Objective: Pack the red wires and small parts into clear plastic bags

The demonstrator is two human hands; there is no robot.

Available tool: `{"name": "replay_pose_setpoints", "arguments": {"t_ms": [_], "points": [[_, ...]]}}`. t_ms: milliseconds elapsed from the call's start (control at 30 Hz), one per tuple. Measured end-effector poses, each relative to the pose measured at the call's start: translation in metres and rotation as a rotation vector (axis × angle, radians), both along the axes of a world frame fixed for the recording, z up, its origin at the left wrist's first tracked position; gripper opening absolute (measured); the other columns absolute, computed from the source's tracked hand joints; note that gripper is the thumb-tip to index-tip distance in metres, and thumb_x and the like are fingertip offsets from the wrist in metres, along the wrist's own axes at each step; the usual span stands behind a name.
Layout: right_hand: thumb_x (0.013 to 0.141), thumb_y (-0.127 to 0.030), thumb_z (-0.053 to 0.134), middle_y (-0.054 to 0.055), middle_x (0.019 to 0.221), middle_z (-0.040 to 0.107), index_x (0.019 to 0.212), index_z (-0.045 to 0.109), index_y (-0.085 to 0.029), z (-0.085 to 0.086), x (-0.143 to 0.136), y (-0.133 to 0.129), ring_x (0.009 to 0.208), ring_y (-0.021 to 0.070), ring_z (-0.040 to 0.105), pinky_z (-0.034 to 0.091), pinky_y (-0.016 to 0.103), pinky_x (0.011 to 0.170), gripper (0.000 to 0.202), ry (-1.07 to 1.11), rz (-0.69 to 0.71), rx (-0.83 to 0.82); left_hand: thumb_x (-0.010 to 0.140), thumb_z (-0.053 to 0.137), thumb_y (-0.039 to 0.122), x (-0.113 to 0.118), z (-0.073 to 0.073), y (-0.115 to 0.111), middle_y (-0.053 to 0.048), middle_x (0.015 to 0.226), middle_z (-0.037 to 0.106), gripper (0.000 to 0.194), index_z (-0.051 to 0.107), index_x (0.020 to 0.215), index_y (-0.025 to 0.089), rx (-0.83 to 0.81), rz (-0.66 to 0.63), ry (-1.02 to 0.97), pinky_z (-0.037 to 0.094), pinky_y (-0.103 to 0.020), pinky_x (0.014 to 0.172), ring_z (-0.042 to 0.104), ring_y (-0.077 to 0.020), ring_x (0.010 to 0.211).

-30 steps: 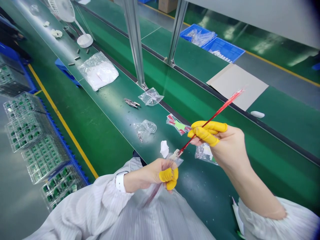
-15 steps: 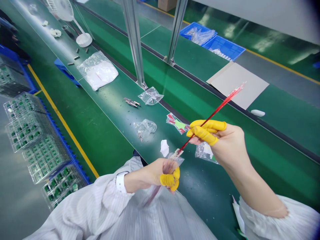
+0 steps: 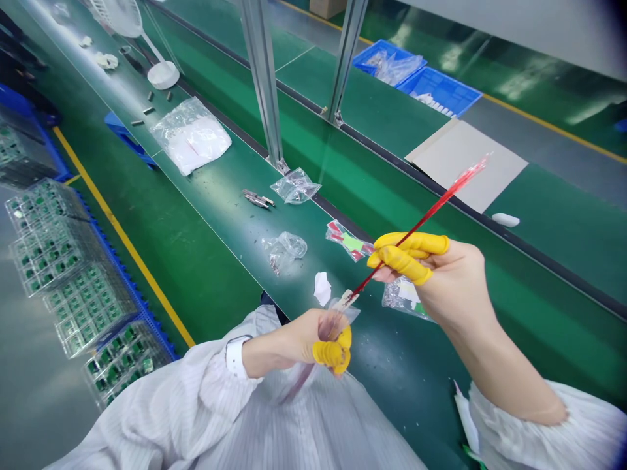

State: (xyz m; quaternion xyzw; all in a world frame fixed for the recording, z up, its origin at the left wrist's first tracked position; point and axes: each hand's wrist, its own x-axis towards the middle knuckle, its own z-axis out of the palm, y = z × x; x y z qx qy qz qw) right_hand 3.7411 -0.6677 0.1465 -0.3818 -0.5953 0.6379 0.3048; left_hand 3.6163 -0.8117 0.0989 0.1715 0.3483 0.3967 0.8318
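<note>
Yellow finger cots cover several fingers of both hands. My right hand (image 3: 421,261) pinches a thin bundle of red wires (image 3: 441,201), which slants up and to the right with loose pale tips. The bundle's lower end reaches the mouth of a clear plastic bag (image 3: 349,311), where small whitish pieces show. My left hand (image 3: 323,339) is closed around that bag, close to my body. More dark red strands show through the plastic below the left hand. Beside the bag's mouth, a torn white paper scrap (image 3: 322,288) lies on the green bench (image 3: 225,215).
Small clear bags (image 3: 296,187), metal tool bits (image 3: 258,198) and a larger bag with white contents (image 3: 192,137) lie along the bench. A white fan (image 3: 163,75) stands farther up. Metal posts (image 3: 264,85) rise behind. Trays of circuit boards (image 3: 73,300) stand on the floor at left.
My right hand has shifted slightly to the right, and the red wires' upper tips have moved up and right with it. The left hand keeps its hold on the bag.
</note>
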Motion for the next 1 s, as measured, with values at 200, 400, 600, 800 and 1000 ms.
{"name": "replay_pose_setpoints", "arguments": {"t_ms": [200,400,600,800,1000], "points": [[0.059,-0.034,0.081,0.003,0.059,0.069,0.065,0.069,-0.017,0.0,-0.006,-0.004,0.047,0.0138,0.064,0.056,0.018,0.044,0.021,0.027,0.081,-0.099,0.047,0.08,0.053,0.0,-0.006,-0.002,0.006,0.053,0.053,0.051,0.048,0.064,0.017,0.028,0.032,-0.059,0.045,-0.022,0.053,0.051,-0.0065,0.05],[0.059,-0.032,0.082,0.002,0.056,0.069,0.066,0.071,-0.016,-0.008,-0.009,-0.002,0.046,0.0111,0.064,0.054,0.013,0.044,0.021,0.041,0.121,-0.233,0.044,0.083,0.052,0.0,-0.012,-0.002,0.004,0.055,0.056,0.057,0.049,0.07,0.014,0.038,0.025,-0.122,0.048,-0.023,0.054,0.052,-0.0073,0.051],[0.057,-0.031,0.083,0.002,0.057,0.069,0.067,0.071,-0.017,-0.009,-0.008,-0.001,0.046,0.0107,0.063,0.054,0.013,0.045,0.021,0.031,0.106,-0.25,0.042,0.085,0.046,0.001,-0.011,-0.002,0.005,0.054,0.057,0.054,0.049,0.067,0.014,0.033,0.02,-0.142,0.047,-0.021,0.053,0.054,-0.0071,0.05],[0.055,-0.034,0.083,0.002,0.054,0.067,0.067,0.071,-0.016,0.002,-0.01,-0.01,0.042,0.0101,0.06,0.049,0.014,0.039,0.025,-0.036,0.154,-0.217,0.045,0.082,0.052,0.001,-0.013,-0.003,0.004,0.055,0.057,0.053,0.052,0.068,0.015,0.075,0.022,-0.128,0.046,-0.022,0.053,0.053,-0.0073,0.05],[0.057,-0.029,0.082,0.001,0.06,0.069,0.069,0.072,-0.02,-0.008,-0.01,-0.02,0.046,0.0106,0.059,0.051,0.018,0.043,0.018,0.005,0.228,-0.196,0.048,0.078,0.058,0.0,-0.014,-0.004,0.002,0.057,0.056,0.057,0.05,0.07,0.013,0.112,0.039,-0.138,0.044,-0.021,0.051,0.051,-0.007,0.05]]}}
